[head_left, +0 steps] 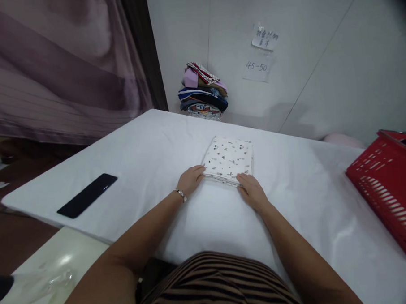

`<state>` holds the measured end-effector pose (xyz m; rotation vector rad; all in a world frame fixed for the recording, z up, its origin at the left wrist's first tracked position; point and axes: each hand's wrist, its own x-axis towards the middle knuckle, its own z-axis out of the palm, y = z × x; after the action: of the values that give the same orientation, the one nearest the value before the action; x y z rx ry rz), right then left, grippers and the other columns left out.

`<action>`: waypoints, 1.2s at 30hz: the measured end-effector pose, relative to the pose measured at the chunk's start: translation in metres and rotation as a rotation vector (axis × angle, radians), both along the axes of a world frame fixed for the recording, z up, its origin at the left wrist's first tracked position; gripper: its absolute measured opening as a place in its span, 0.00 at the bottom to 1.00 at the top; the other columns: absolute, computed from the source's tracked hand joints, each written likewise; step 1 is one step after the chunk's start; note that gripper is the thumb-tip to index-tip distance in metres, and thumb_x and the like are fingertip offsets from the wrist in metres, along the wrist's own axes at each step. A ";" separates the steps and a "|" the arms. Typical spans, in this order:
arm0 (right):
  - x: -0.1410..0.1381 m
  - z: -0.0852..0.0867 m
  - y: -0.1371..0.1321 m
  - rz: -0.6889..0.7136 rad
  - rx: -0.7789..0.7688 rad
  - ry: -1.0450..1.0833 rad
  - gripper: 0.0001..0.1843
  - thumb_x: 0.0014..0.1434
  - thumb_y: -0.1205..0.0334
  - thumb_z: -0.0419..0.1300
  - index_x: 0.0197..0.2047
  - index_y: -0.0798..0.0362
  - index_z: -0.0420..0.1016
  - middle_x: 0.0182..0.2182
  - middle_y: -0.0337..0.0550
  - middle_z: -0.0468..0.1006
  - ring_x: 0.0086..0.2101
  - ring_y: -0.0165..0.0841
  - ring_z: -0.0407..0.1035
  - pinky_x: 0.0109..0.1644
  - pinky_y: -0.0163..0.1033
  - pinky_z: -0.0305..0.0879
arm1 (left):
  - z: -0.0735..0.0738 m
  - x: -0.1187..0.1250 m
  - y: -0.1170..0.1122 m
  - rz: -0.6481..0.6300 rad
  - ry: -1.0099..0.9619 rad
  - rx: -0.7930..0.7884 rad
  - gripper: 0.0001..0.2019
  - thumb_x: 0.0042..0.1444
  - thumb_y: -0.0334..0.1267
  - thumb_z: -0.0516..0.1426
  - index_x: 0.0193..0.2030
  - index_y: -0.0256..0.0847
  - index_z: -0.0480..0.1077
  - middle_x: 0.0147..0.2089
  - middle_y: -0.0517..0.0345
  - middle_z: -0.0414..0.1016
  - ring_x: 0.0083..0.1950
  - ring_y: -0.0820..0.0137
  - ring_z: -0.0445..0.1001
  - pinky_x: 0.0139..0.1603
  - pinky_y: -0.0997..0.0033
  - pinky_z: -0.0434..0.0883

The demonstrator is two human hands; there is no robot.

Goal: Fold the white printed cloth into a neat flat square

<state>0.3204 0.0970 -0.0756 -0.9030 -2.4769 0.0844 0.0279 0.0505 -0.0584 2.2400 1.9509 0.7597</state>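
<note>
A folded white cloth with small dark prints (228, 159) lies flat on the white-covered table (149, 145), in the middle. My left hand (190, 179) rests at its near left corner, fingers curled against the edge. My right hand (252, 191) touches the near right corner, fingers bent onto the cloth's edge. Both hands press on the folded cloth's near side. A bracelet sits on my left wrist.
A black phone (87, 195) lies at the table's left edge. A red plastic basket (391, 193) stands at the right. A pile of folded colourful clothes (203, 93) sits against the far wall, below two paper notes (261, 55). A curtain hangs at the left.
</note>
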 end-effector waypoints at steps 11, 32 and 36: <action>0.004 -0.001 0.006 0.026 0.047 -0.063 0.22 0.62 0.63 0.49 0.59 0.53 0.62 0.56 0.48 0.68 0.56 0.40 0.60 0.59 0.52 0.56 | -0.002 0.002 0.011 0.029 -0.477 -0.053 0.13 0.50 0.35 0.55 0.43 0.43 0.73 0.49 0.56 0.71 0.39 0.71 0.71 0.45 0.67 0.70; 0.005 0.006 0.004 0.065 -0.012 -0.096 0.23 0.63 0.64 0.47 0.61 0.51 0.61 0.56 0.47 0.68 0.56 0.38 0.60 0.59 0.51 0.57 | 0.001 -0.021 0.026 -0.063 -0.440 -0.128 0.15 0.42 0.29 0.51 0.36 0.41 0.74 0.40 0.58 0.71 0.34 0.73 0.69 0.37 0.71 0.69; 0.005 0.006 0.004 0.068 -0.012 -0.099 0.23 0.62 0.65 0.48 0.60 0.52 0.62 0.56 0.47 0.68 0.56 0.38 0.60 0.59 0.51 0.57 | -0.003 -0.020 0.023 -0.053 -0.424 -0.128 0.16 0.41 0.29 0.51 0.36 0.41 0.74 0.40 0.58 0.71 0.33 0.73 0.69 0.37 0.71 0.69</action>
<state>0.3252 0.1014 -0.0695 -0.8471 -2.6011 0.0795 0.0078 0.0732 -0.0609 1.8611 1.6801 0.9766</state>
